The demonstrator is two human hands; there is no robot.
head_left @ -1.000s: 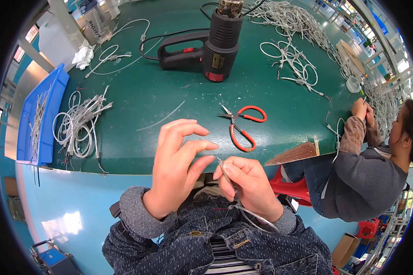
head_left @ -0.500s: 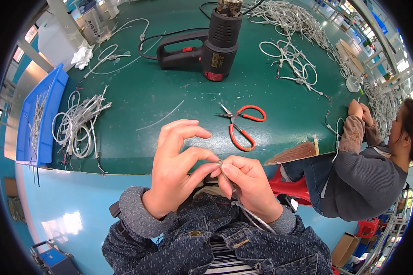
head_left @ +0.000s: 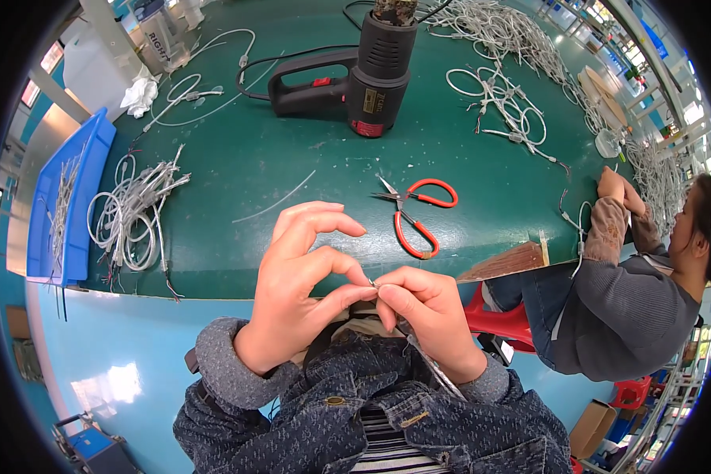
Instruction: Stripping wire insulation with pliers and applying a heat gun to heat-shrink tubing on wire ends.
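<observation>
In front of my body, at the table's near edge, both hands meet at the fingertips. My right hand (head_left: 429, 316) is closed around a thin grey-white cable (head_left: 436, 370), which trails down from the palm over my jacket. With thumb and forefinger, my left hand (head_left: 292, 288) pinches the cable's end, its other fingers raised and curved. A tiny dark wire tip shows between the two hands; its details are too small to make out. Beyond them on the green table (head_left: 324, 253) lie scissors (head_left: 407, 207) with red handles, blades spread.
A black heat gun (head_left: 378, 79) stands at the far middle. Bundled cables (head_left: 138, 205) and a blue bin (head_left: 71, 205) are at left, loose cables (head_left: 505, 110) and a large cable heap (head_left: 490, 31) at far right. A co-worker (head_left: 624, 292) sits right, beside a wooden piece (head_left: 505, 265).
The pinching fingertips of both hands have shifted slightly left and down, and less of the cable end shows between them. The cable below my right hand hangs a little differently.
</observation>
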